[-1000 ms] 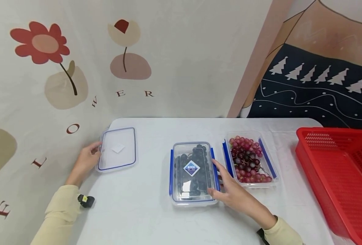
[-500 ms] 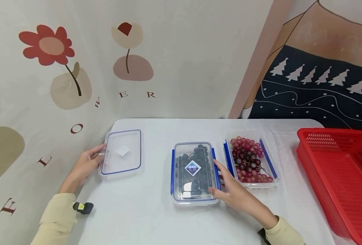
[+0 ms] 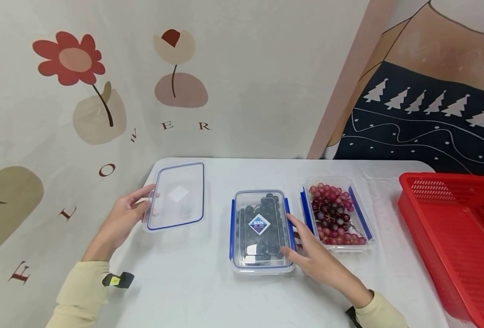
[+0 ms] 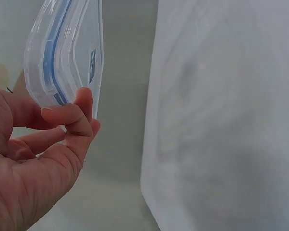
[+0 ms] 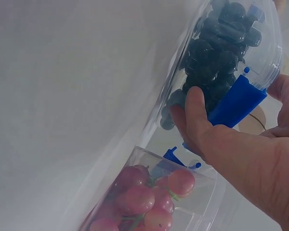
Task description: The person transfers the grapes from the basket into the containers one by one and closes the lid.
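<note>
My left hand [image 3: 119,223] pinches the left edge of a clear plastic lid [image 3: 176,196] with a blue seal and a white label. The left wrist view shows the lid [image 4: 72,53] held up between thumb and curled fingers, above the table. My right hand [image 3: 317,259] holds the right side of a lidded clear container [image 3: 247,253] of dark grapes, thumb on the lid's edge. In the right wrist view, fingertips lie against its side wall below a blue clip [image 5: 238,101]. Just right stands a lidless container [image 3: 362,212] of red and dark grapes [image 3: 332,214].
A large red plastic basket [image 3: 428,248] stands at the table's right side. The white-covered table [image 3: 184,282] meets a printed cloth backdrop [image 3: 246,91] behind and at the left. A blue side clip [image 3: 306,212] of the lidless container hangs outward between the two containers.
My left hand has raised the lid off the table and moved it to the right. The right hand and both containers have stayed about where they were.
</note>
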The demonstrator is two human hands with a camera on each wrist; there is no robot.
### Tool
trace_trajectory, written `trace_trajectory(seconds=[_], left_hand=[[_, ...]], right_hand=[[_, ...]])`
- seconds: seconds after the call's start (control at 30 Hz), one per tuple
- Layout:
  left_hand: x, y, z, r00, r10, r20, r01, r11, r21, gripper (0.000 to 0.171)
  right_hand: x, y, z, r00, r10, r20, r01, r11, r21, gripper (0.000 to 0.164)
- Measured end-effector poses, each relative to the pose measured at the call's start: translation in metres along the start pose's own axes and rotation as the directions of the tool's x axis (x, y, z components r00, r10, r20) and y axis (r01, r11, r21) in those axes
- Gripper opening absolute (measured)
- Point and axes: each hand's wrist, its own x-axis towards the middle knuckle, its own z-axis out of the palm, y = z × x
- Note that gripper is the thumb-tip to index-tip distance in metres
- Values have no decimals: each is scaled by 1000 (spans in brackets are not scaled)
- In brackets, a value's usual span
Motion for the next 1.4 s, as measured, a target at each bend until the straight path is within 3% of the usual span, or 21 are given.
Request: trace_trajectory(seconds=[0.37,0.7,0.83,1.17,1.4], left_hand=[[-9,30,21,1000,21,10,-20,998,-58,53],[-15,52,46,999,37,1,-36,995,-89,53],[-17,58,54,1000,30,6,-30,997,-69,53],[-20,67,74,999,39,24,-37,995,-94,53],[-20,69,90,998,41,45,-35,991,-129,52]], right_hand=[[2,-2,2,997,-8,-79,2,997,-77,81],[4,-3,4,991,-29,-127,18,996,-86,78],[5,-4,5,987,-54,-154,37,993,-110,76],[9,-9,6,961,-120,-251,89,987,-131,66],[13,-16,3,921,-236,-310,198,969,-150,54]])
